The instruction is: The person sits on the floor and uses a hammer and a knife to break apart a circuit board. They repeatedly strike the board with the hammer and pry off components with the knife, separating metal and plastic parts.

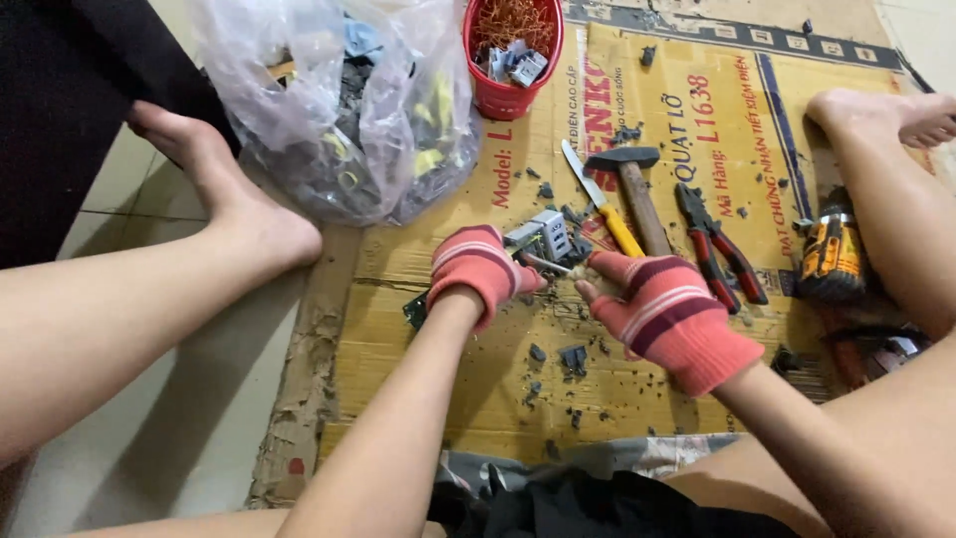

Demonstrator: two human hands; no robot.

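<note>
Floor: pale tiles [129,189], grout lines visible at left. Flattened yellow cardboard box [468,399] laid over it, printed side up, left edge torn and frayed, surface littered with small dark debris. More pale tile at top right corner [921,30]. Dark fabric mass [60,120] top left. Light even, soft shadows, no walls or windows in view.

Your left glove [476,269] and right glove [672,317] are knitted cloth, matt, striped. The part [543,237] you pinch looks like grey plastic with metal bits. The mat [558,149] is rough, torn cardboard. The hammer [637,189] has a dull metal head and wood handle. The bag [329,100] is glossy, crinkled plastic; the basket [508,95] is smooth plastic.
</note>
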